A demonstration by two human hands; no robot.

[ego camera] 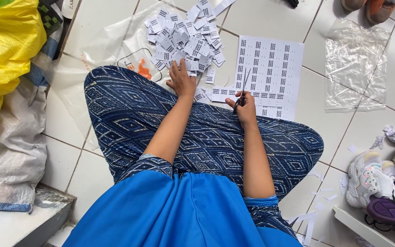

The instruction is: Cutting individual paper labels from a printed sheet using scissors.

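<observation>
Head view, person seated cross-legged on a white tiled floor [270, 13], patterned dark-blue trousers [197, 132] and blue top [184, 210] filling the lower frame. Right hand [244, 107] closed around the handles of a pair of scissors [242, 91]; blades point up and away from the body, tips lying over the near left edge of a printed label sheet [275, 68] spread flat on the tiles. A cut strip of labels [222, 93] lies just left of the scissors, between the two hands; whether the blades are touching it cannot be told at this resolution. Left hand [181, 80] palm down, fingers loosely spread, resting at the near edge of a pile of cut labels [188, 39]; it appears to hold nothing. The pile sits partly on a clear plastic bag [110, 50] with an orange mark. A second clear plastic sheet [355, 64] lies flat to the right of the label sheet, well apart from the hands. Yellow bag [5, 50] and grey-white sack [12, 146] at far left. Several sneakers [373, 178] at lower right, with paper scraps [316, 215] scattered near them.
</observation>
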